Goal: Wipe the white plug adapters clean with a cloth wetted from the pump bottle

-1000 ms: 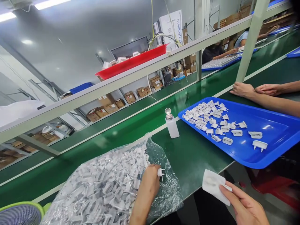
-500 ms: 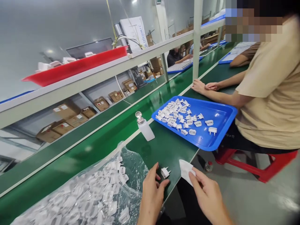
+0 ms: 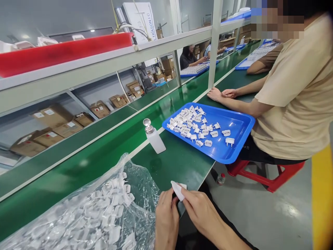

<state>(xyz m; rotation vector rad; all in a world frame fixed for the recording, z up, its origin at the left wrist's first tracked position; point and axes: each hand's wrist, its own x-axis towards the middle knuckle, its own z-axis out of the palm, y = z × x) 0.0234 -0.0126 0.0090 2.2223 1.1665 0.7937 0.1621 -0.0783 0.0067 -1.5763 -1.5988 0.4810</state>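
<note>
Since the earlier frames your hands have come together: the white wipe, then held apart in your right hand, now sits against the small white plug part that your left hand had on the bench edge, and the camera has swung right and down.

Head view, the only one. Your left hand point(image 3: 166, 217) and right hand point(image 3: 201, 211) meet at the near bench point(image 3: 179, 163) edge, fingertips touching. Right hand pinches the wipe point(image 3: 177, 190) between thumb and forefinger. Left hand looks closed on the plug part point(image 3: 183, 186), but only a white sliver shows past the wipe, so the grip itself can't be confirmed. The part lies just up and forward of both hands, between the fingertips; your right hand covers it more. Long axis and prong direction: hidden by the wipe, can't tell.

Clear bag of plug parts point(image 3: 104, 215) lies just left of your left hand, mouth open toward it, cut off at the frame's lower left. Dispenser bottle point(image 3: 154, 137) stands further up the bench, well apart. Blue tray point(image 3: 221, 139) with laid-out parts sits beyond to the right, beside a seated co-worker whose hands point(image 3: 223, 93) rest on the bench past it. Your wrists run out of frame below.
</note>
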